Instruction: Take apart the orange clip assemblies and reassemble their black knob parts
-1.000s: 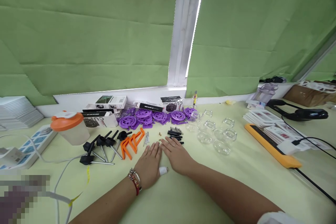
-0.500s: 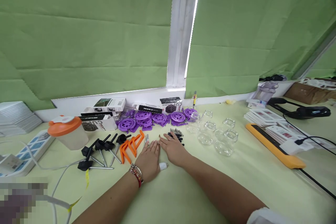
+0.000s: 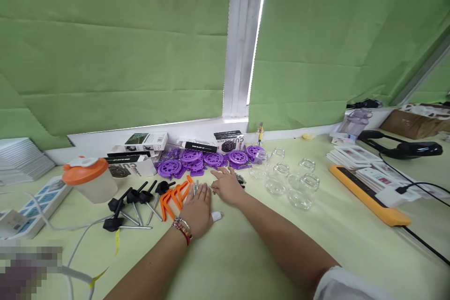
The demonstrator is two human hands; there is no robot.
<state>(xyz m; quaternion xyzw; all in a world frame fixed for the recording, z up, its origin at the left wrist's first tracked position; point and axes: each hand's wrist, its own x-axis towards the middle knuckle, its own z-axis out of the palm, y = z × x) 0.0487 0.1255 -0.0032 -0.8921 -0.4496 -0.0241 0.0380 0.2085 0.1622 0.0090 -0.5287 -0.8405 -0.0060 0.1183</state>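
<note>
My left hand (image 3: 197, 211) lies flat on the pale green table, fingers together, a bandage on its thumb and beads at the wrist; its fingertips touch small metal pins (image 3: 195, 186). My right hand (image 3: 227, 184) reaches further ahead, fingers spread over the black screws (image 3: 240, 178), close to the purple wheel parts (image 3: 197, 159). It grips nothing that I can see. Orange clips (image 3: 175, 194) lie just left of my left hand.
Black-knobbed rods (image 3: 135, 201), an orange-lidded cup (image 3: 87, 179) and a power strip (image 3: 33, 206) sit left. Several clear glass jars (image 3: 293, 180) stand right of my hands. Small boxes (image 3: 140, 143) line the windowsill. A yellow strip (image 3: 366, 195), cables and leaflets lie far right.
My right hand has slid forward from beside the left hand toward the black screws and purple wheels. The left hand has edged slightly forward onto the pins.
</note>
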